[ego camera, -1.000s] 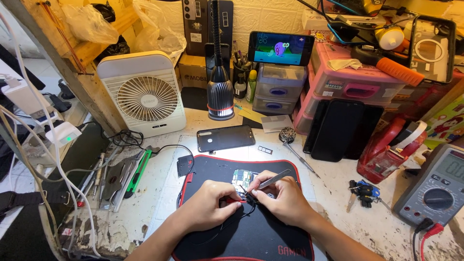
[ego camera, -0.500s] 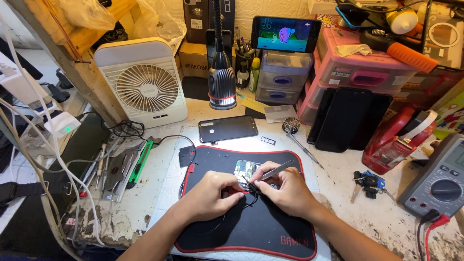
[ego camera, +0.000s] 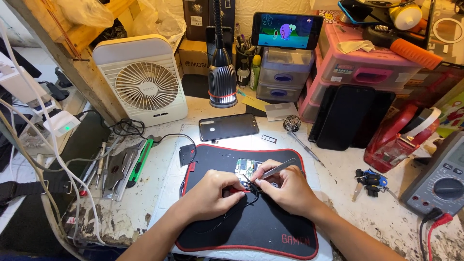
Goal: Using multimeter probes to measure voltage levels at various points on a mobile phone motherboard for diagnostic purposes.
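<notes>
My left hand [ego camera: 211, 194] rests on a black mat with a red border [ego camera: 251, 227] and pinches thin red and black wires [ego camera: 237, 191]. My right hand [ego camera: 285, 188] grips metal tweezers [ego camera: 276, 168], whose tips meet the wires just in front of a small green circuit board [ego camera: 245, 167] lying on the mat. Both hands sit close together, fingertips almost touching. The far side of the board is partly hidden by my right fingers.
A black phone back cover [ego camera: 229, 126] lies behind the mat under a gooseneck lamp [ego camera: 222, 82]. A white fan [ego camera: 144, 79] stands at the left, hand tools [ego camera: 116, 166] lie beside the mat, and a multimeter [ego camera: 442, 181] with keys [ego camera: 368, 181] sits right. A phone [ego camera: 287, 30] plays a cartoon on plastic drawers.
The view has drifted slightly downward and nearer. Both hands stay together over the board, with the tweezers held at the same spot.
</notes>
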